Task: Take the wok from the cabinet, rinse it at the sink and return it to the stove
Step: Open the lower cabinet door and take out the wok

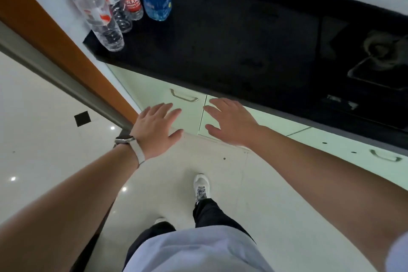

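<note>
Pale green cabinet doors point(189, 115) run under a black countertop point(220, 46), both shut, with a metal handle point(184, 96) on the left door. My left hand point(154, 126), with a watch on the wrist, is held out flat with fingers spread just in front of the left door. My right hand point(229, 121) is also spread and empty, in front of the right door near the seam between the doors. The black glass stove point(364, 68) with a burner sits on the counter at the right. No wok or sink is in view.
Several plastic water bottles point(130, 0) stand at the counter's far left corner. An orange door frame point(55, 35) borders the cabinet on the left. Another cabinet handle point(385, 157) shows at the right. My feet stand on a glossy tiled floor point(242, 183).
</note>
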### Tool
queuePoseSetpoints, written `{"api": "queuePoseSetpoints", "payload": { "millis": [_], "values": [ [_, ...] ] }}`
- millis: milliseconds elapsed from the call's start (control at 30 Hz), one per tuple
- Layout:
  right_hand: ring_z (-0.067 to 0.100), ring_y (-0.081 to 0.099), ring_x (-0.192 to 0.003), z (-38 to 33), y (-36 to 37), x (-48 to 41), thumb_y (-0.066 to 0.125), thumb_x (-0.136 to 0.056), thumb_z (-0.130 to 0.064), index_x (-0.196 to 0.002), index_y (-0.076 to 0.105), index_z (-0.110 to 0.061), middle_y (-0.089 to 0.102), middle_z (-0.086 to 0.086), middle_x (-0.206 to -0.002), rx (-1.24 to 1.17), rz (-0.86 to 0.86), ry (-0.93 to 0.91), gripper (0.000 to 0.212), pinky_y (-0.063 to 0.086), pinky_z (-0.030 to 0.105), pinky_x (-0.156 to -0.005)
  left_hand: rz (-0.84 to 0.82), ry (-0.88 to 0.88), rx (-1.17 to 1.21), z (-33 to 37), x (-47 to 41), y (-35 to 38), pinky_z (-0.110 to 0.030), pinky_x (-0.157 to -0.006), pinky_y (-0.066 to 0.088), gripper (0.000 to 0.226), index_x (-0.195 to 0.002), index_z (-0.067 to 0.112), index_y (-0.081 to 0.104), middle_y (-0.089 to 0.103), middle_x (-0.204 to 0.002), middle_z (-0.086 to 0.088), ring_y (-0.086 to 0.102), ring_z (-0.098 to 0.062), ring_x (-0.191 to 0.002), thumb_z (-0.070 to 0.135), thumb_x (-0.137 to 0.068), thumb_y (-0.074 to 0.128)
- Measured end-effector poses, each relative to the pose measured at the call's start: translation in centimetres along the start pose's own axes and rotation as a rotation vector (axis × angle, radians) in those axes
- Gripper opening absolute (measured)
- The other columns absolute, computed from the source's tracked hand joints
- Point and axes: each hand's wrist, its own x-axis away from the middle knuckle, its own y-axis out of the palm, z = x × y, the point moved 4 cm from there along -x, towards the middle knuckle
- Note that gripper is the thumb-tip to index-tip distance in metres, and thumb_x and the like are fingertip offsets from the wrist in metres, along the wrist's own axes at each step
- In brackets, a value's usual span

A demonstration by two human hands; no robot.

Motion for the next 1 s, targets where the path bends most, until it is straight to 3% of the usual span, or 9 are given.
{"api": "queuePoseSetpoints", "payload": {
  "millis": [167, 400, 567, 800, 1000],
  "values": [
    [0.023, 0.008, -0.155, 1.3, 1.7, -4.2, 0.04, -0.101, -0.05, -0.158, 0.022, -0.024, 0.013, 0.001, -0.169, 0.079, 0.071, -0.034, 0.065, 0.007, 0.04, -0.124, -0.061, 0.124, -0.076, -1.8, -5.6, 3.7, -0.046, -0.121, 0.021, 0.064, -0.151, 0.023, 0.031, 0.028, -0.162, -0.006, 0.023, -0.027, -0.149, 0.054, -0.096, 0.04],
    [0.027, 0.018, -0.154, 3.9, 4.8, -8.8, 0.05, -0.096, -0.049, -0.157, 0.029, -0.02, 0.018, 0.005, -0.168, 0.318, 0.211, -0.145, 0.071, 0.015, 0.045, -0.123, 0.059, 0.196, -0.133, -3.4, -11.7, 9.8, -0.047, -0.113, 0.03, 0.064, -0.147, 0.02, 0.04, 0.04, -0.154, -0.01, 0.036, -0.031, -0.141, 0.049, -0.092, 0.049],
    [0.03, 0.025, -0.152, 4.2, 7.4, -9.9, 0.054, -0.09, -0.052, -0.151, 0.041, -0.023, 0.025, 0.007, -0.166, 0.383, 0.442, -0.158, 0.069, 0.021, 0.049, -0.122, 0.363, 0.289, -0.16, -3.9, -14.4, 13.4, -0.05, -0.101, 0.038, 0.062, -0.138, 0.016, 0.05, 0.057, -0.134, -0.011, 0.049, -0.035, -0.126, 0.045, -0.084, 0.059],
    [0.031, 0.039, -0.144, 4.0, 9.1, -10.6, 0.056, -0.086, -0.052, -0.145, 0.051, -0.024, 0.04, 0.008, -0.159, 0.464, 0.755, -0.12, 0.066, 0.028, 0.049, -0.115, 0.819, 0.447, -0.253, -5.3, -16.9, 16.6, -0.054, -0.097, 0.037, 0.058, -0.129, 0.01, 0.055, 0.064, -0.111, -0.015, 0.053, -0.038, -0.104, 0.035, -0.078, 0.064],
    [0.037, 0.045, -0.139, 3.1, 10.7, -11.5, 0.057, -0.085, -0.052, -0.141, 0.056, -0.021, 0.047, 0.013, -0.153, 0.567, 0.923, -0.037, 0.064, 0.034, 0.053, -0.109, 1.042, 0.464, -0.267, -5.2, -16.4, 17.6, -0.05, -0.089, 0.039, 0.056, -0.126, 0.01, 0.062, 0.063, -0.1, -0.012, 0.05, -0.035, -0.092, 0.034, -0.076, 0.063]
  ]
}}
